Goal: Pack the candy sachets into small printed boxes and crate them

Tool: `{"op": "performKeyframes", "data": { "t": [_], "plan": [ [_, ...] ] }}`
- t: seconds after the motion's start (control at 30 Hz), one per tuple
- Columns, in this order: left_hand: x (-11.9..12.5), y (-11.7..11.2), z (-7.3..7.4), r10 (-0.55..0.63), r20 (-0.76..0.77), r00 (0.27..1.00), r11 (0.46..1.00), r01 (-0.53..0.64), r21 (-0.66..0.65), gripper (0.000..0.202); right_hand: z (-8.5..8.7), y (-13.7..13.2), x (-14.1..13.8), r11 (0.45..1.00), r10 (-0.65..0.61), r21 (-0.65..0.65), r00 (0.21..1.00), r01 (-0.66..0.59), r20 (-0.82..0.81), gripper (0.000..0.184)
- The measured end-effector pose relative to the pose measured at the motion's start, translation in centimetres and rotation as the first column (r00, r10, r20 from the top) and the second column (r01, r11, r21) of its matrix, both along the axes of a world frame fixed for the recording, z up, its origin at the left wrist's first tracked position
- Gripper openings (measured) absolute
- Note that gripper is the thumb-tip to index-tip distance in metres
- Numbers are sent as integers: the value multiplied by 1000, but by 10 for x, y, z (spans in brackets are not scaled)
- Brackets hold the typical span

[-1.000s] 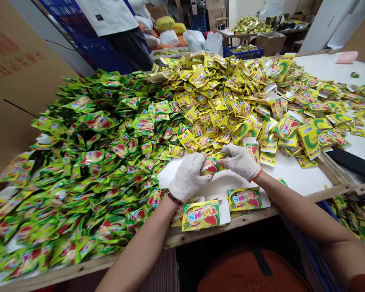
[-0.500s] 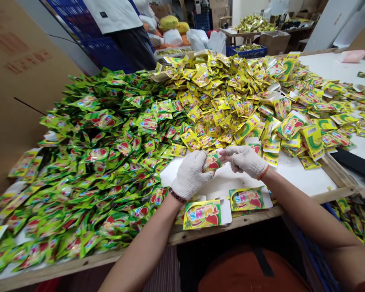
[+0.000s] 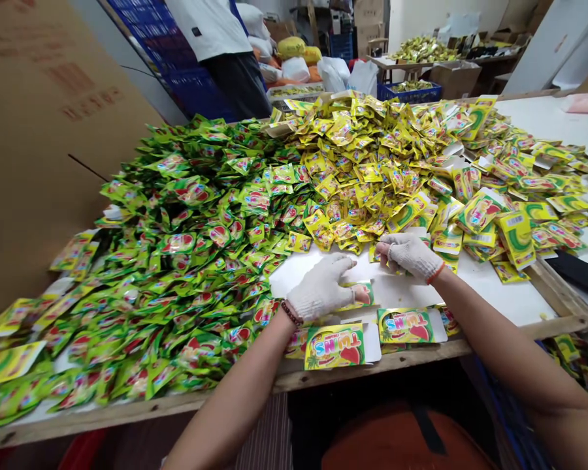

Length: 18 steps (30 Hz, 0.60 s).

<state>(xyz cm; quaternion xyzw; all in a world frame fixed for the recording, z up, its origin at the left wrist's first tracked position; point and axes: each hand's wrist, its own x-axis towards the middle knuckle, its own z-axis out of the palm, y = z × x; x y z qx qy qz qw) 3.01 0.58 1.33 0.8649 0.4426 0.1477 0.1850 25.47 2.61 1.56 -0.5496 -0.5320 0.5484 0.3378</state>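
Across the white table I see green packets heaped; my left hand is loosely spread over an ungripped box; my right hand curls beside yellow packets, its hold unclear.

Worktable across the frame: sachet heap at left; second heap adjoins it, upper centre. Two cartons side by side along near edge, lower centre. Behind the table I note a person, upper left; crate, upper right.

Packet partly hidden by left hand, co-worker cropped at top
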Motion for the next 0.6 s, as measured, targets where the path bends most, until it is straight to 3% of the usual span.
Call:
{"op": "performKeyframes", "data": {
  "t": [0.1, 0.2, 0.33, 0.43, 0.53, 0.6],
  "plan": [
    [0, 29, 4, 152, 60, 987, 984, -157, 89, 24, -7, 4, -7, 993, -15, 114, 1000, 14, 12, 27],
    [9, 63, 4, 336, -24, 942, 933, -329, 143, 16, -14, 4, -12, 981, 21, 190, 996, -37, 84, 27],
    [24, 90, -5, 376, -57, 925, 921, -366, 132, 25, -22, 5, -12, 961, 53, 261, 987, -90, 149, 22],
    [28, 89, -9, 371, -11, 929, 921, -366, 132, 26, -26, 8, -9, 941, -27, 336, 986, -31, 167, 19],
    [31, 72, -10, 272, 44, 961, 955, -275, 111, 22, -26, 10, -10, 898, -125, 436, 982, 50, 143, 40],
    [34, 57, -9, 181, 76, 980, 978, -188, 87, 22, -23, 9, -13, 904, -75, 428, 990, 17, 119, 44]
  ]
}}
